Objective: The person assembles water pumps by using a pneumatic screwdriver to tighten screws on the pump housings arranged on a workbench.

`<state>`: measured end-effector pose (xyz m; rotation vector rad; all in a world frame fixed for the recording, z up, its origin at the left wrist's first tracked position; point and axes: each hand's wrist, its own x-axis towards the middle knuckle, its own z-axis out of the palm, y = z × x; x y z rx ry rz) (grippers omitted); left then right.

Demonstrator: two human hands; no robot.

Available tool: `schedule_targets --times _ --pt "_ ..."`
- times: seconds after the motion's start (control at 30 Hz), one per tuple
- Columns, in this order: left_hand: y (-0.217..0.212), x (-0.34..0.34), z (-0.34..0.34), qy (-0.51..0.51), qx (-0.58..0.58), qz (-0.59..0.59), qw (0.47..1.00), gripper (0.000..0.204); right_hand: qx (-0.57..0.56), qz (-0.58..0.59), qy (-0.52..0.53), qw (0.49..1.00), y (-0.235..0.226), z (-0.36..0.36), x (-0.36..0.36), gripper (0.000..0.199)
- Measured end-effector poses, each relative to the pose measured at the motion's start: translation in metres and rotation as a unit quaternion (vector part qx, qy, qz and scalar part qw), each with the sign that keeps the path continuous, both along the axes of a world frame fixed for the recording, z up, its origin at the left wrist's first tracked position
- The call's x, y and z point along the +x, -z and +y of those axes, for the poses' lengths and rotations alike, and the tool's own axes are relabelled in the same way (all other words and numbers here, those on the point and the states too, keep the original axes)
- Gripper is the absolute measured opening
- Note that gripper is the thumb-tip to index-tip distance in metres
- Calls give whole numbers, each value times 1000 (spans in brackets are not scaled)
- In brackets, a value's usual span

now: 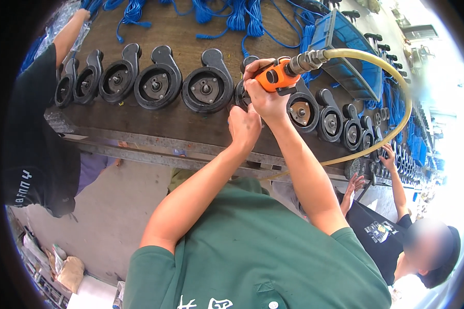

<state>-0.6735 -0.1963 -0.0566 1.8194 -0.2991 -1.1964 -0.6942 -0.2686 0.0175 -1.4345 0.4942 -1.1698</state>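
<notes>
My right hand (265, 97) is wrapped round an orange air screwdriver (277, 77), whose metal coupling runs into a yellowish hose. The tool points down at a round black motor housing (239, 95), mostly covered by my hands. My left hand (244, 125) is closed at the near edge of that housing, just left of my right wrist; what its fingertips pinch is hidden. To the left, a similar housing (207, 88) lies with its round opening up, a metal plate and shaft inside. Another housing (302, 111) sits right of my right hand.
Several more black housings line the bench (185, 131) both ways. Blue cable bundles (236, 15) and a blue crate (329, 36) lie beyond. The yellow hose (408, 98) arcs round on the right. A co-worker's arm (69, 36) is at left, another person's hands (389, 157) at right.
</notes>
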Motion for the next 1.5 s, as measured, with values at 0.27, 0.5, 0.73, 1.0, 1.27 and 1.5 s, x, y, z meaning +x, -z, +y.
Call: schedule_targets --times 0.27,0.5,0.73,1.0,1.27,1.5 --pt "-12 4 -5 -29 -9 65 997 48 18 -53 27 998 -7 -7 -6 43" --pt "-22 2 -8 -33 98 -101 989 68 -26 -23 117 993 -4 -41 -29 29" --pt "-23 -1 -9 -24 102 -143 984 62 -22 -37 127 991 4 -47 -32 28" --pt "-24 1 -8 -16 98 -144 985 63 -21 -34 101 994 6 -49 -27 26" --pt "-20 1 -4 -27 79 -137 987 61 -6 -43 76 996 11 -46 -20 21" --pt "-19 2 -7 -17 78 -137 987 61 -52 13 75 996 8 -51 -25 31"
